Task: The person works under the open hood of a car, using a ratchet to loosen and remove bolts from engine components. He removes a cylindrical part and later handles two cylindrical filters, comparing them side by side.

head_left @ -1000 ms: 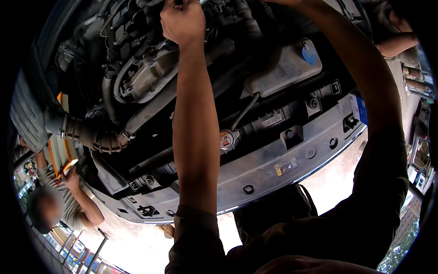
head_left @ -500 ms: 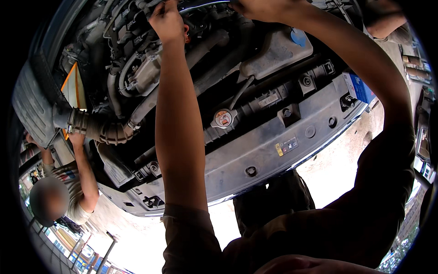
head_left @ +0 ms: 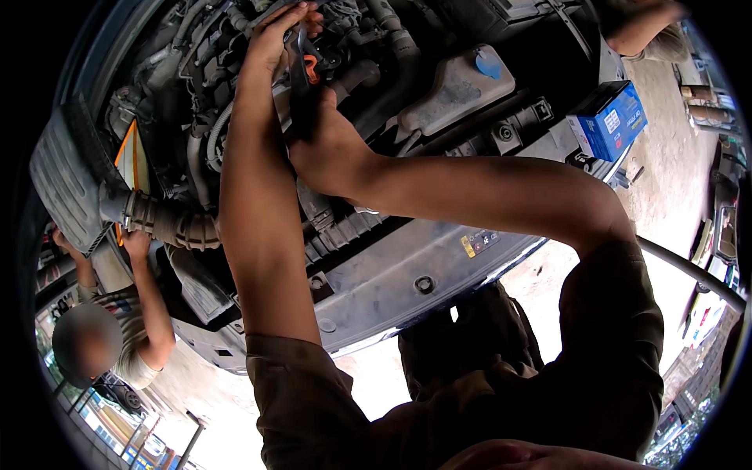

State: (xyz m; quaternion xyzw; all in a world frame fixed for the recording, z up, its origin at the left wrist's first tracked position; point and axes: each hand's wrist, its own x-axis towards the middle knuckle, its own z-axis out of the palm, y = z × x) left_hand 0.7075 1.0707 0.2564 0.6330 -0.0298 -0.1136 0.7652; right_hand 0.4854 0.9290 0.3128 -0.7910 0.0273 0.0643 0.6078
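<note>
In the open engine bay, a long dark metal tool [head_left: 299,63] runs roughly upright in the view. My left hand [head_left: 286,27] has its fingers wrapped at the tool's upper end, near the top edge of the picture. My right hand [head_left: 329,149] grips the tool's lower part in shadow, its forearm reaching across from the right, beside my left forearm. An orange ring pull [head_left: 312,69] is just right of the tool, among dark hoses. To the right sits a grey translucent reservoir [head_left: 446,94] with a blue cap [head_left: 486,64].
A blue box [head_left: 611,117] rests at the right end of the front panel [head_left: 372,294]. At left, a co-worker [head_left: 129,337] holds an orange-edged filter [head_left: 131,157] by the airbox [head_left: 70,188]. Another person's arm [head_left: 634,31] is at top right. A pole [head_left: 689,274] crosses at right.
My right hand has swung down and left, turning the tool from nearly level to steep. My view has shifted, bringing the blue box fully out. The co-worker's filter has been raised into the airbox area.
</note>
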